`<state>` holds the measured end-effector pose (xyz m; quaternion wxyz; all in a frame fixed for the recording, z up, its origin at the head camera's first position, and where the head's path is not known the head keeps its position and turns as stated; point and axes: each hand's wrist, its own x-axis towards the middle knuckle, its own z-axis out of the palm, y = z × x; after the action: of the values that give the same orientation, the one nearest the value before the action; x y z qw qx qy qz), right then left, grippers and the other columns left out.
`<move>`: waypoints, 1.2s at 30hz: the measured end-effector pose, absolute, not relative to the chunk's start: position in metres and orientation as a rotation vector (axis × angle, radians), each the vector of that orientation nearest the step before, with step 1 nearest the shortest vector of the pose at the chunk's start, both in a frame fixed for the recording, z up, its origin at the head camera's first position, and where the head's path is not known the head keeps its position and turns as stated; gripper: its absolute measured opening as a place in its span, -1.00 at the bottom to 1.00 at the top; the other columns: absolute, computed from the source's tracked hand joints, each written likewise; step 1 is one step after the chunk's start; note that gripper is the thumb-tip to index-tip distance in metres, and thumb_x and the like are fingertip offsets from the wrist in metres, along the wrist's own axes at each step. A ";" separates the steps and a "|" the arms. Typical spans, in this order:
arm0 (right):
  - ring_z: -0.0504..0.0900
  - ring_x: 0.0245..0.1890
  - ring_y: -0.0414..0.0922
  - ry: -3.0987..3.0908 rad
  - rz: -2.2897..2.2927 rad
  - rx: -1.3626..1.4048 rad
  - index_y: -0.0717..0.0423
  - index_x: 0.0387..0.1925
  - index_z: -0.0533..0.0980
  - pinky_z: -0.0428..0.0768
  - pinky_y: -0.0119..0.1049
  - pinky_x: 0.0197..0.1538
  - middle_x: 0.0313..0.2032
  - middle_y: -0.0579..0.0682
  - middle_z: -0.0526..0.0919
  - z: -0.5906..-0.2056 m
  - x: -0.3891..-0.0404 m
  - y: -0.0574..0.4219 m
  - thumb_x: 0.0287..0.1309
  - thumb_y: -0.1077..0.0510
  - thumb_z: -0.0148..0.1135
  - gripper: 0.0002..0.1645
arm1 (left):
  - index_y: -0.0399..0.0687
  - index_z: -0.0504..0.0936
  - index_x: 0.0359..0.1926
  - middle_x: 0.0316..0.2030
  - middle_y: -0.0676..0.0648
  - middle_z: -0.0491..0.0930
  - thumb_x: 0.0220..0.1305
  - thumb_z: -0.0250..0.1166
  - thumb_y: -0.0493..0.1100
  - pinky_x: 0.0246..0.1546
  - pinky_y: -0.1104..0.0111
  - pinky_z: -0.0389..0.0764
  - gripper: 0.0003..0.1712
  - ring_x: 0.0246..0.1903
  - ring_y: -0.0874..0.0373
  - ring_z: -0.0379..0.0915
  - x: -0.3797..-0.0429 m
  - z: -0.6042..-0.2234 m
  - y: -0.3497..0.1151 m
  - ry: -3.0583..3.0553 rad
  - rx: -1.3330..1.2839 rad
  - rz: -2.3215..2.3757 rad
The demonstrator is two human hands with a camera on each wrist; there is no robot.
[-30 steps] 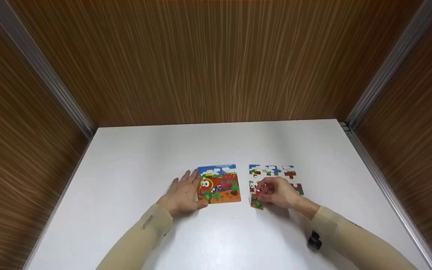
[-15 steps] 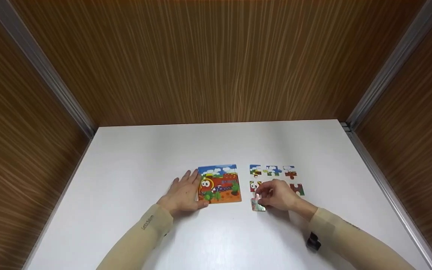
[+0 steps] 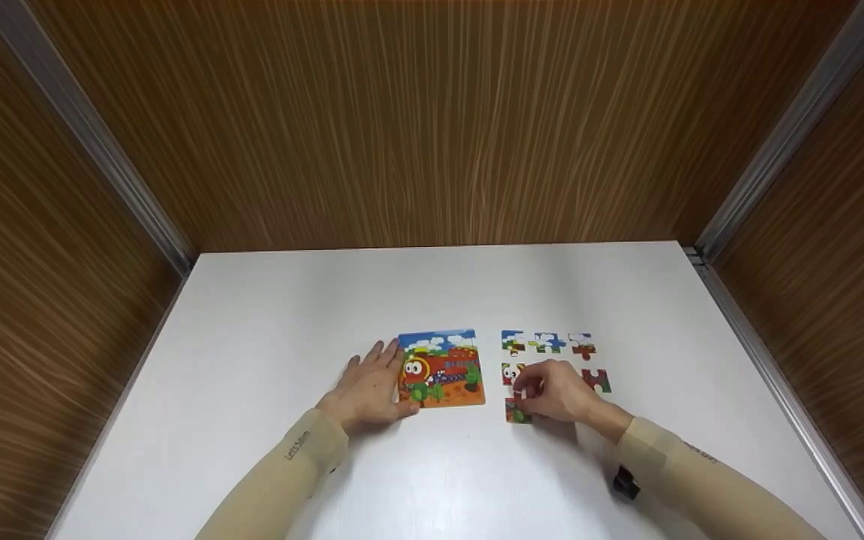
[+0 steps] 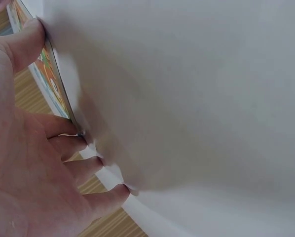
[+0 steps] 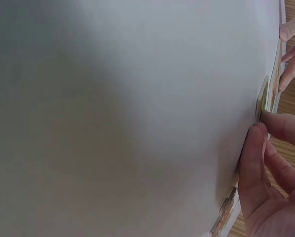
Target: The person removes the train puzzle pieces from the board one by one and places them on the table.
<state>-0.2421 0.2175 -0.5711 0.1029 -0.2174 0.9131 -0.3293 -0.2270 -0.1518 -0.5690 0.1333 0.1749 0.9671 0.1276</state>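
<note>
My left hand lies flat on the white table, fingers spread, with its thumb and forefinger along the left edge of a square picture puzzle board showing a red cartoon train. In the left wrist view the thumb touches the edge of that board. To the right, my right hand pinches a puzzle piece, green and orange, between thumb and fingers. It is at the table surface, just below a piece with cartoon eyes. The right wrist view shows this piece edge-on at the fingertips.
Three pieces form a top row: a left one, a middle one and a right one. A red and green piece shows beyond the right hand, which hides the area beside it. Wood-grain panels enclose the white table.
The right hand has turned the bottom-left piece from tilted to straight and shifted it slightly, lining it up below the eyes piece. The left hand stays in place.
</note>
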 end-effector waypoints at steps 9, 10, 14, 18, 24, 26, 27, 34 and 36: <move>0.55 -0.41 -0.29 2.689 -0.953 -0.666 0.12 -0.20 0.80 0.46 -0.46 -0.36 -0.40 -0.11 0.74 -0.568 -0.243 0.218 0.19 0.20 0.65 -0.83 | -0.23 0.09 0.80 0.84 -0.24 0.00 0.39 0.36 0.43 0.73 -0.39 0.13 0.29 0.84 -0.31 -0.11 -0.227 -0.569 -0.152 2.810 0.512 0.382; 0.55 -0.41 -0.29 2.687 -0.956 -0.667 0.12 -0.20 0.80 0.47 -0.46 -0.37 -0.40 -0.11 0.74 -0.568 -0.243 0.218 0.19 0.20 0.65 -0.83 | -0.22 0.08 0.81 0.84 -0.24 -0.01 0.39 0.36 0.43 0.74 -0.39 0.13 0.29 0.84 -0.30 -0.11 -0.227 -0.569 -0.151 2.809 0.510 0.384; 0.56 -0.45 -0.30 2.693 -0.986 -0.681 0.14 -0.21 0.79 0.48 -0.46 -0.39 -0.43 -0.09 0.74 -0.565 -0.242 0.217 0.21 0.21 0.64 -0.85 | -0.19 0.05 0.82 0.84 -0.22 -0.03 0.40 0.35 0.44 0.75 -0.38 0.10 0.29 0.84 -0.29 -0.14 -0.226 -0.567 -0.151 2.798 0.500 0.383; 0.55 -0.46 -0.28 2.703 -1.020 -0.673 0.15 -0.19 0.80 0.47 -0.45 -0.40 -0.44 -0.07 0.73 -0.558 -0.244 0.213 0.23 0.23 0.60 -0.86 | -0.21 0.06 0.81 0.84 -0.24 -0.02 0.39 0.35 0.44 0.75 -0.37 0.11 0.30 0.84 -0.29 -0.13 -0.226 -0.567 -0.151 2.800 0.498 0.384; 0.56 -0.40 -0.22 2.684 -1.038 -0.636 0.14 -0.09 0.81 0.49 -0.41 -0.39 -0.36 -0.03 0.75 -0.549 -0.247 0.204 0.26 0.21 0.57 -0.81 | -0.22 0.06 0.81 0.84 -0.23 -0.02 0.39 0.35 0.44 0.75 -0.37 0.11 0.30 0.84 -0.30 -0.13 -0.226 -0.568 -0.151 2.798 0.493 0.393; 0.60 -0.37 -0.21 2.670 -1.050 -0.652 0.17 -0.07 0.81 0.53 -0.41 -0.37 -0.31 0.00 0.79 -0.547 -0.248 0.201 0.27 0.22 0.56 -0.79 | -0.22 0.07 0.81 0.84 -0.23 -0.02 0.39 0.36 0.44 0.75 -0.37 0.12 0.30 0.84 -0.30 -0.13 -0.226 -0.568 -0.151 2.798 0.494 0.391; 0.61 -0.36 -0.20 2.664 -1.057 -0.668 0.19 -0.06 0.81 0.55 -0.42 -0.35 -0.29 0.02 0.80 -0.546 -0.248 0.199 0.27 0.23 0.55 -0.78 | -0.22 0.07 0.81 0.84 -0.23 -0.01 0.39 0.36 0.44 0.75 -0.37 0.12 0.30 0.84 -0.29 -0.12 -0.226 -0.568 -0.151 2.797 0.494 0.387; 0.67 -0.39 -0.24 2.609 -1.099 -0.744 0.26 -0.01 0.79 0.62 -0.44 -0.34 -0.22 0.09 0.87 -0.543 -0.251 0.184 0.28 0.27 0.53 -0.74 | -0.22 0.08 0.81 0.84 -0.24 0.00 0.38 0.36 0.45 0.74 -0.36 0.15 0.30 0.84 -0.29 -0.11 -0.226 -0.568 -0.150 2.802 0.493 0.357; 0.70 -0.42 -0.25 2.591 -1.117 -0.755 0.26 0.00 0.80 0.63 -0.44 -0.35 -0.22 0.10 0.87 -0.542 -0.252 0.179 0.30 0.27 0.52 -0.73 | -0.22 0.08 0.81 0.84 -0.24 0.00 0.38 0.36 0.45 0.74 -0.36 0.15 0.30 0.84 -0.29 -0.10 -0.226 -0.567 -0.150 2.804 0.490 0.354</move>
<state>-0.2520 0.1788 -0.5422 0.1102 -0.2568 0.8817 -0.3802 -0.2264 -0.1503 -0.5674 0.1364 0.1692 0.9684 0.1224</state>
